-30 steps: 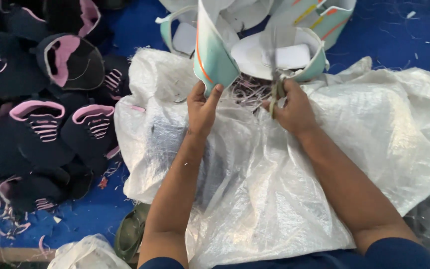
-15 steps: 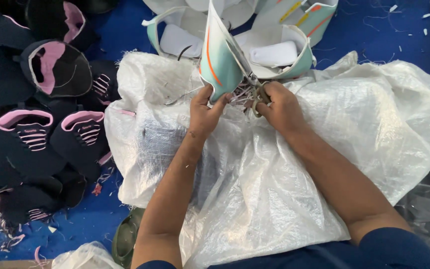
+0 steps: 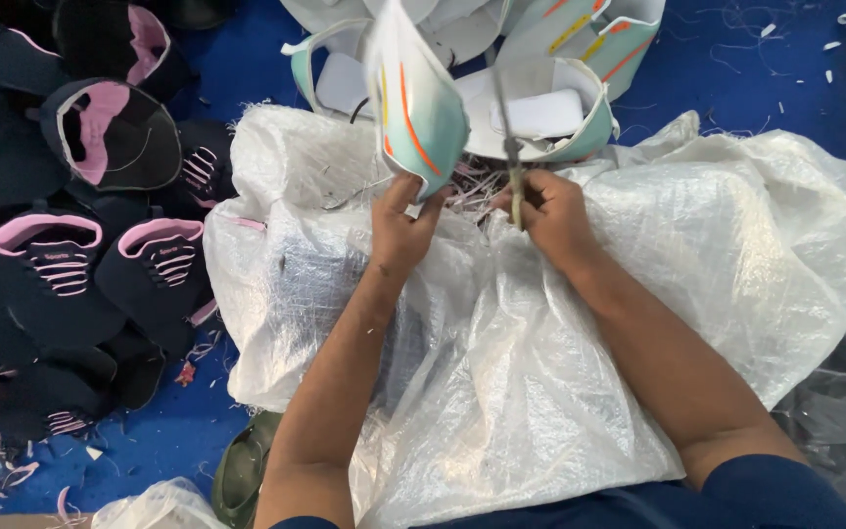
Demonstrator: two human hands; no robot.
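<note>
My left hand [image 3: 400, 227] pinches the lower edge of a mint-green shoe upper [image 3: 418, 108] with orange stripes, held upright over a white woven sack [image 3: 638, 294] on my lap. My right hand [image 3: 550, 216] grips a pair of scissors [image 3: 511, 147], its blades pointing up and away beside the upper. Thin trimmed scraps [image 3: 462, 196] lie on the sack between my hands.
More mint-green uppers [image 3: 560, 108] are piled just beyond my hands. A heap of dark navy uppers with pink lining [image 3: 70, 264] fills the left side on the blue floor [image 3: 736, 69]. A green sandal [image 3: 242, 470] sits near my left elbow.
My hands have moved slightly nearer and the upper has been turned and raised. The scissors now point more upright beside it.
</note>
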